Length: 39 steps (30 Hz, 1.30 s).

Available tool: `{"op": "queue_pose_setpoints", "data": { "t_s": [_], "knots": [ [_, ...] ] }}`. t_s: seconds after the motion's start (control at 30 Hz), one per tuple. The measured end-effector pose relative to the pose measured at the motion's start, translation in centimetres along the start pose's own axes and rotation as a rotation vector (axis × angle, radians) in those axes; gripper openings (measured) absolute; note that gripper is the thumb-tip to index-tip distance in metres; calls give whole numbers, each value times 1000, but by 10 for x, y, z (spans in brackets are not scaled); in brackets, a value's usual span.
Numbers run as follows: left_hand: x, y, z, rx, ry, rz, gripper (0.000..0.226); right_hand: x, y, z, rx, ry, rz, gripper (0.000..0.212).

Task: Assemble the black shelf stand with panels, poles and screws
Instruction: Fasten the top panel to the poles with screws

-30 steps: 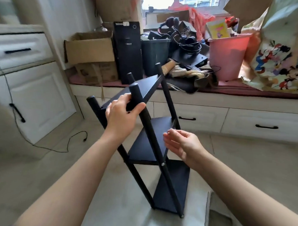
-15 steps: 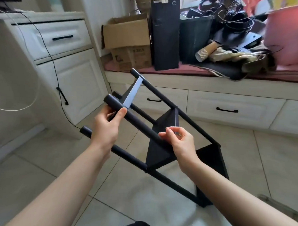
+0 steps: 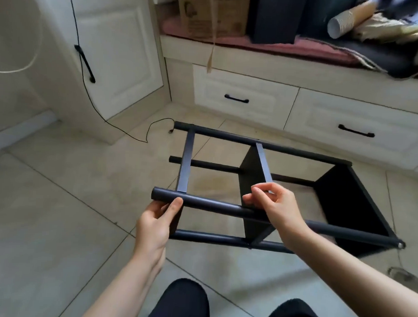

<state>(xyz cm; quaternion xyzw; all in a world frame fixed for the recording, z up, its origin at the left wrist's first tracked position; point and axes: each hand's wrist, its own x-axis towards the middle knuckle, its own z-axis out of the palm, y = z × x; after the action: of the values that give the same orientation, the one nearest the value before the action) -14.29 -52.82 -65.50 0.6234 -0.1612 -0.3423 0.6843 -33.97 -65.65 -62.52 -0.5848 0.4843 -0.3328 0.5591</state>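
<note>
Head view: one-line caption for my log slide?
Both hands tip the black shelf stand sideways above the floor: left hand grips a pole, right hand the middle panel.

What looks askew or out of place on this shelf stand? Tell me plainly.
The shelf stand lies on its side, poles level, with the left hand and right hand on its nearest pole. The middle panel looks slanted next to the left panel; the wide-angle lens may exaggerate this.

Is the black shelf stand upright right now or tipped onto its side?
Tipped on its side. The shelf stand has its poles running roughly level above the floor, its panels on edge, the left hand and right hand on the near pole.
</note>
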Motion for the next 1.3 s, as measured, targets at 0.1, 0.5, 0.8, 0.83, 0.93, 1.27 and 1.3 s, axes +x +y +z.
{"op": "queue_pose_setpoints", "data": {
  "t_s": [0.1,0.5,0.8,0.83,0.93,1.27,1.3],
  "knots": [
    [2,-24,-14,-34,13,-60,20,3,14,9,-34,-25,37,10],
    [22,-85,-56,-141,43,-222,91,25,46,44,-275,-200,79,10],
    [25,-102,-70,-131,41,-316,57,29,53,77,-267,-472,115,10],
    [26,-102,-72,-112,36,-315,52,30,53,79,-267,-486,116,11],
    [27,-104,-77,-75,32,-301,34,32,55,86,-278,-538,149,15],
    [38,-93,-91,303,-194,-127,60,49,66,92,-271,-645,283,16],
    [41,-89,-92,366,-232,-98,64,50,67,92,-265,-657,292,16]
  ]
}}
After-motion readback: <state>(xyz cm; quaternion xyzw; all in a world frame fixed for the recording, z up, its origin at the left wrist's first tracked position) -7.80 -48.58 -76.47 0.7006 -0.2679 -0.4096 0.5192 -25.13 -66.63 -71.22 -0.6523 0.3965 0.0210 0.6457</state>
